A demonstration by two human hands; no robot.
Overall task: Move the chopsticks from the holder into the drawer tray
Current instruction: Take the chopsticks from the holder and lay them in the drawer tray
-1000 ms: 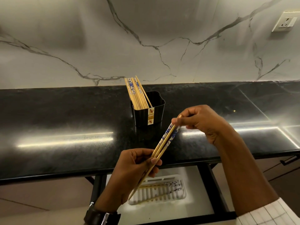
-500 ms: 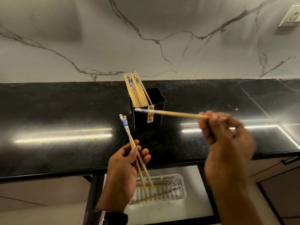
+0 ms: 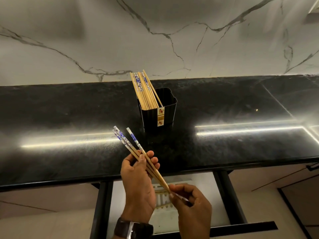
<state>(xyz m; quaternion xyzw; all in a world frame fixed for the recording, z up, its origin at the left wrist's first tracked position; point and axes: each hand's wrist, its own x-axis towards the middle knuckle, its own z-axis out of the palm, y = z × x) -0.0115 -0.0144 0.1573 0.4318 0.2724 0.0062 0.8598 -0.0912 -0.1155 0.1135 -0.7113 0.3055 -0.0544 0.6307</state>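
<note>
A black square holder (image 3: 158, 112) stands on the black counter with several bamboo chopsticks (image 3: 144, 91) leaning to its left side. My left hand (image 3: 139, 180) grips three chopsticks (image 3: 131, 144) with blue-and-white patterned tops pointing up and left. My right hand (image 3: 191, 204) pinches the lower tips of that bundle, just above the open drawer. Below my hands sits the white slotted tray (image 3: 164, 219) in the drawer, mostly hidden, with chopsticks lying in it.
The black counter (image 3: 69, 128) runs the full width, with a marble wall behind. The open drawer (image 3: 222, 200) has black side rails and a black front edge. A watch is on my left wrist. Cabinet fronts lie to the right.
My right hand brought its single chopstick down from beside the holder and joined it to the pair in my left hand. It now pinches the bundle's lower tips.
</note>
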